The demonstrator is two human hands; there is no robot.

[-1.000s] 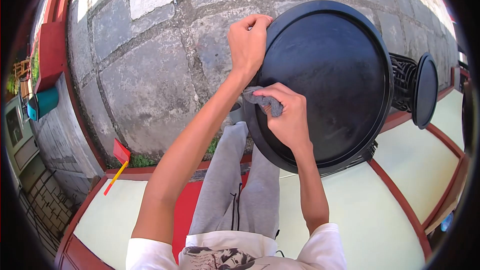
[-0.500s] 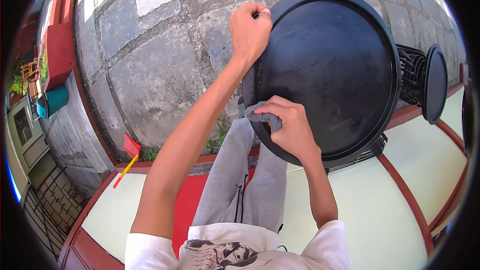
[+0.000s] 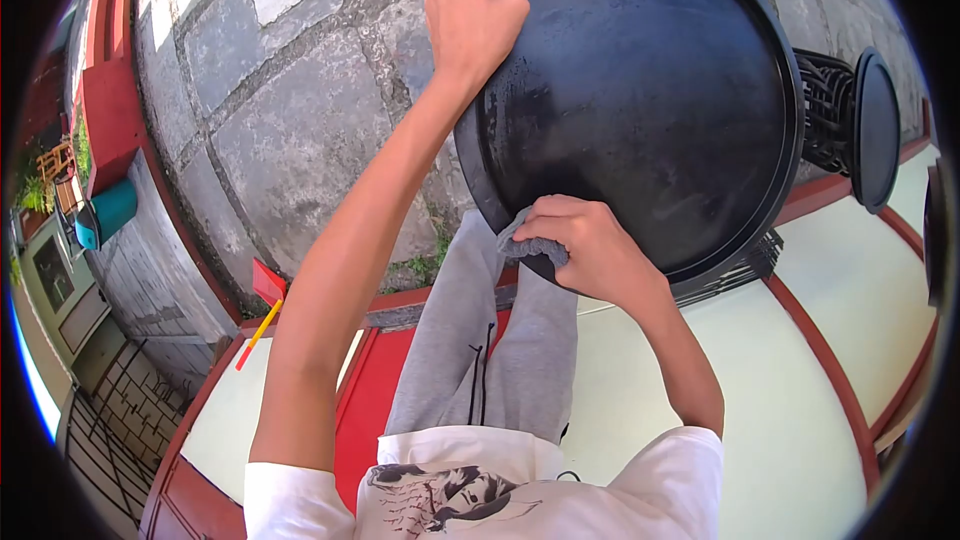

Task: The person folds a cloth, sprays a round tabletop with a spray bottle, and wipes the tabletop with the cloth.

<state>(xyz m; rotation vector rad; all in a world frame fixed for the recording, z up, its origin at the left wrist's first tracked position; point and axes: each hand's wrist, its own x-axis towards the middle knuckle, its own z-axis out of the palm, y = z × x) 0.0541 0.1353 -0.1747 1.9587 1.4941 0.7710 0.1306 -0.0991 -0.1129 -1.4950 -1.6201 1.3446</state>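
Note:
A large round black tray [image 3: 640, 120] with a raised rim stands in front of me, its wide face turned up at the camera. My left hand [image 3: 475, 20] is closed at the tray's upper left rim, its fingertips partly hidden. At the lower left rim, my right hand [image 3: 595, 248] grips a crumpled grey cloth [image 3: 535, 242] and presses it against the edge. Dull, streaky marks show on the tray's dark surface.
Grey stone paving [image 3: 290, 150] lies under and around the tray. A stack of black chairs [image 3: 828, 120] with a round black top [image 3: 876, 130] stands to the right. A red dustpan-like tool [image 3: 268, 282] with a yellow handle leans at the left by the low wall.
The tray has shifted slightly up and left in view, and my left hand has moved with it. My right hand and the cloth have slid a little along the lower left rim.

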